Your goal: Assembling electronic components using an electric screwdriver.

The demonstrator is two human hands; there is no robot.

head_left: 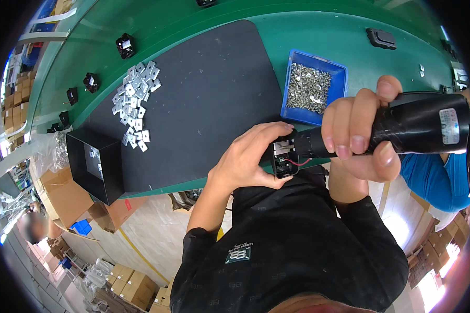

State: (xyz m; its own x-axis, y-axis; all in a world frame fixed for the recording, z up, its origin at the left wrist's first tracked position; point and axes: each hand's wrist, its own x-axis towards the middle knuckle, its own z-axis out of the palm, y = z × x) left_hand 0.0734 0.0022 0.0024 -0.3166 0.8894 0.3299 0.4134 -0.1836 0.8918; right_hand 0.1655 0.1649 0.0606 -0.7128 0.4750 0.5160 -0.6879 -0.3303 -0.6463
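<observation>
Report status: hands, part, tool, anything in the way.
Left hand grips small black part. Right hand wraps black electric screwdriver, tip on part. Blue screw bin beside; nothing blocking.

Two hands are seen: one left hand (248, 156) and one right hand (357, 133). One black tool (402, 125) is held, and one small black part (282, 156) is held too. One blue tray (290, 91) is seen, with too many screws (310, 88) in it to be counted. One black mat (203, 99) is laid out. One black box (94, 164) is set down. Many metal plates (133, 99) are piled up, too many to be counted. One flat black piece (381, 37) is seen far off. Five more black parts (125, 46) are counted along the green table (318, 36).
</observation>
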